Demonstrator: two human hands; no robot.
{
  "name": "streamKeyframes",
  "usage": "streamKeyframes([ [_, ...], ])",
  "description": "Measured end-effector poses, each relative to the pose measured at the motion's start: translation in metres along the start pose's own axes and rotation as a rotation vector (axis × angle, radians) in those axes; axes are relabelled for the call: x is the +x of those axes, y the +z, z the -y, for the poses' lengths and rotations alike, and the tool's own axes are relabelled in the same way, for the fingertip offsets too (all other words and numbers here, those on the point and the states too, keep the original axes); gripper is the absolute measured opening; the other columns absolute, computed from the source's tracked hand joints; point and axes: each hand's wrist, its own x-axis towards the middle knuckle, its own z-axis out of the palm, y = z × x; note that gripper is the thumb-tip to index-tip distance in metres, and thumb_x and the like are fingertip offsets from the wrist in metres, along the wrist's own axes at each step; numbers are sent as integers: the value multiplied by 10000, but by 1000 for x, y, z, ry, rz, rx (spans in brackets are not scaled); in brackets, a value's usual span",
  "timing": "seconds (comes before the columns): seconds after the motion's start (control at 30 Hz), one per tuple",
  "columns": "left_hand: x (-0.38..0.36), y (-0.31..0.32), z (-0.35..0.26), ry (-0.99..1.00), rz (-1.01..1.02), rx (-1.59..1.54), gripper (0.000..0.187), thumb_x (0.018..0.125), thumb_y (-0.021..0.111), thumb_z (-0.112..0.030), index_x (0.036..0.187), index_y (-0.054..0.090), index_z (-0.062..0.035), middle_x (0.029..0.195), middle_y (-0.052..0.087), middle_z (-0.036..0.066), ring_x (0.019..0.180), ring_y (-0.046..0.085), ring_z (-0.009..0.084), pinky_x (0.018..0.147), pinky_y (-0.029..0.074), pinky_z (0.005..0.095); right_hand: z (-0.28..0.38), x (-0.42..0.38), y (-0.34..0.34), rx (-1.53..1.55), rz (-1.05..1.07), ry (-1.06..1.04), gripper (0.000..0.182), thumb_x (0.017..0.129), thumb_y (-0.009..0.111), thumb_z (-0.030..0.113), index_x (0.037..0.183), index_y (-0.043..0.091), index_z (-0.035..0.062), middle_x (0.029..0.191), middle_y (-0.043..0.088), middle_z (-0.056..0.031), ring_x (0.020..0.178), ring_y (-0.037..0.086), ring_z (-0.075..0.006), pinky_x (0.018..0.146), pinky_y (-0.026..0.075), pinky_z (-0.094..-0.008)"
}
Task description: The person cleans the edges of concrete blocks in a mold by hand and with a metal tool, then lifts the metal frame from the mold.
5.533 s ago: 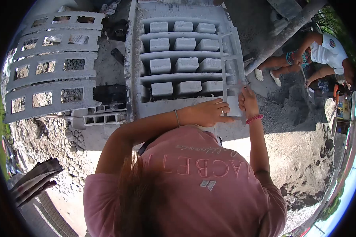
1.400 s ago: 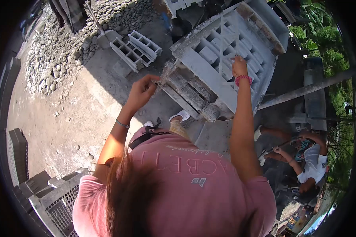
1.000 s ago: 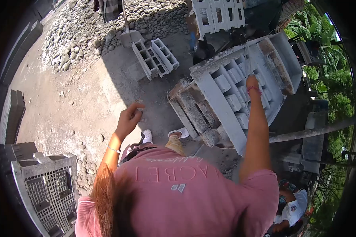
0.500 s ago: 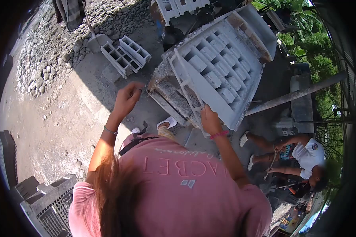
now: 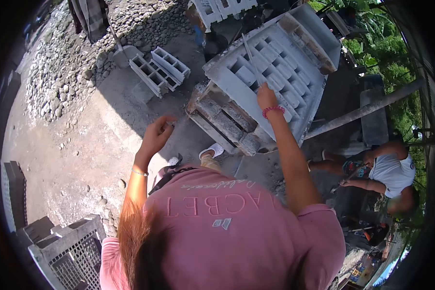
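Observation:
My right hand [image 5: 266, 99] is closed around a long, thin grey strip [image 5: 249, 53], which slants up and left across the block mould. This mould [image 5: 314, 108] is a grey, dust-coated tray with rows of rectangular blocks and gaps, on a rough wooden and concrete base [image 5: 227, 118]. Left of the base, my left hand [image 5: 159, 133] hangs in the air, its fingers loosely curled and partly apart, with nothing visible in it.
Two hollow concrete blocks [image 5: 159, 71] lie on the ground at upper left, beside a shovel [image 5: 125, 55] and a gravel pile [image 5: 58, 82]. A pole [image 5: 367, 108] slants to the right of the mould. Another person [image 5: 391, 169] bends at the right. Lattice blocks [image 5: 77, 256] stand lower left.
My right hand has moved up from the mould's near edge to over its blocks, and the flat piece it holds has turned edge-on. The person at the right has shifted.

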Motion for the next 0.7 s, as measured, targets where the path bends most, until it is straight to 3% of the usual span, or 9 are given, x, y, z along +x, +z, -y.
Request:
streamKeyframes([
  [0.13,-43,-16,69,-258,13,-124,183,764,498,-121,919,550,-38,526,455,0,488,428,70,460,354,228,33,-112,-16,-24,212,-40,243,824,388,220,966,381,23,624,541,-260,617,541,-426,555,433,-503],
  [0.2,-58,-24,90,-397,102,-27,196,760,518,-156,920,550,-48,534,478,32,498,466,93,467,372,242,47,-154,-19,90,289,-27,254,819,401,216,985,370,26,594,533,-249,600,535,-424,536,423,-502],
  [0.27,-63,-33,124,-432,296,317,247,740,548,-234,917,550,-61,600,547,99,560,548,173,521,420,284,55,-175,-22,222,305,-7,238,819,405,232,936,379,26,574,530,-236,578,530,-421,520,413,-501],
  [0.37,-43,-35,141,-320,491,656,311,706,564,-311,892,548,-61,764,593,172,767,575,308,664,454,367,61,-195,-20,204,277,-39,237,823,405,250,912,387,31,564,531,-219,572,531,-413,520,410,-494],
  [0.47,-2,-20,99,-129,495,732,296,733,533,-282,906,545,-42,815,587,179,781,560,329,663,447,393,61,-204,-19,179,331,-161,241,826,404,269,915,400,45,567,535,-210,571,533,-403,533,412,-486],
  [0.5,12,-12,84,-61,478,716,289,738,529,-268,915,542,-41,820,584,181,785,556,335,661,445,397,63,-206,-24,186,337,-147,269,829,398,278,976,399,53,558,533,-202,570,534,-393,542,411,-481],
  [0.7,46,37,-17,139,491,619,298,740,529,-245,959,525,-43,821,575,193,750,550,347,656,435,402,31,-217,-24,485,-181,229,186,826,422,193,908,460,31,575,536,-210,554,544,-367,503,425,-423],
])
